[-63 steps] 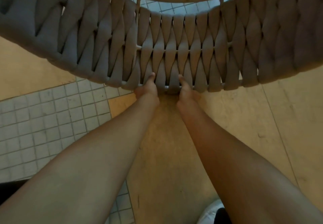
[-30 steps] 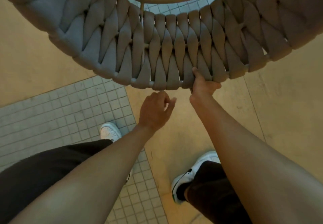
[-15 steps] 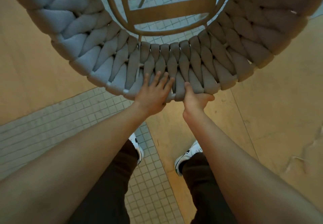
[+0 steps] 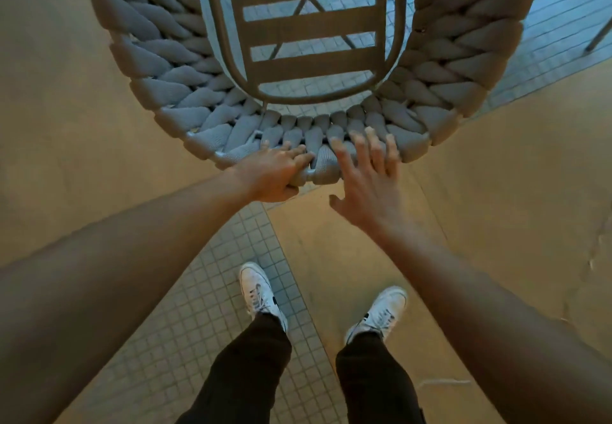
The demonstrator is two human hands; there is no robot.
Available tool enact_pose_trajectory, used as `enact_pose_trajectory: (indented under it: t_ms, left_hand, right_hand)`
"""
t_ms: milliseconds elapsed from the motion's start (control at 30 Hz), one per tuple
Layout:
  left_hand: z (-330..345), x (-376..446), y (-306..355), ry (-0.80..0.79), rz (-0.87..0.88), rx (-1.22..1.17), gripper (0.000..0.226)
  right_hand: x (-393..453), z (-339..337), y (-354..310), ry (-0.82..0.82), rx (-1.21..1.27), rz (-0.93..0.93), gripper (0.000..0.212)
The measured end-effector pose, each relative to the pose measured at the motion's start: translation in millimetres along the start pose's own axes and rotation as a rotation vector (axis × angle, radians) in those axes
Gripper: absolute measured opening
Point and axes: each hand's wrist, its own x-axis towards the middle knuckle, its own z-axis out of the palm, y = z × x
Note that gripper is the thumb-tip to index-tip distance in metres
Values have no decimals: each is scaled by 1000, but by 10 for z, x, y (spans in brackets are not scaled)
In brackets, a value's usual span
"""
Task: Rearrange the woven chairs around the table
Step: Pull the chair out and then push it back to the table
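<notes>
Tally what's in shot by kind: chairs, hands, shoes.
Woven chair: 1
Hands: 2, left hand gripping the backrest rim, right hand open with fingers spread at the rim
White shoes: 2, one on the small tiles, one on the tan floor
Total: 5

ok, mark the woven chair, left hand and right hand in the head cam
woven chair (image 4: pixel 440 69): head view, braided right side of the backrest.
left hand (image 4: pixel 271 175): head view, back of the hand, closed on the rim.
right hand (image 4: pixel 367 188): head view, back of the open hand.
</notes>
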Motion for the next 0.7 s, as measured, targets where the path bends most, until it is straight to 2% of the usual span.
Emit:
enact_pose_trajectory:
  t_ms: [100,200,267,367,700]
  left_hand:
    - [-214,-21,-212,47,92,13,71]
    - [-447,-30,-498,48,138,-21,68]
    - [-603,-33,-712,54,168,-24,65]
    - [-824,-39,-1022,26,202,14,63]
    - [-1344,124,-1752,-16,308,76,60]
  right_hand:
    - [537,-161,110,-206,-111,-58,90]
    - [844,-295,23,-168,-120,-129,57]
    - [967,-393,-76,-129,-116,-147,47]
    - [1146,-550,-250,-104,-121,-131,42]
    - [1599,-863,-665,-175,-24,-20,36]
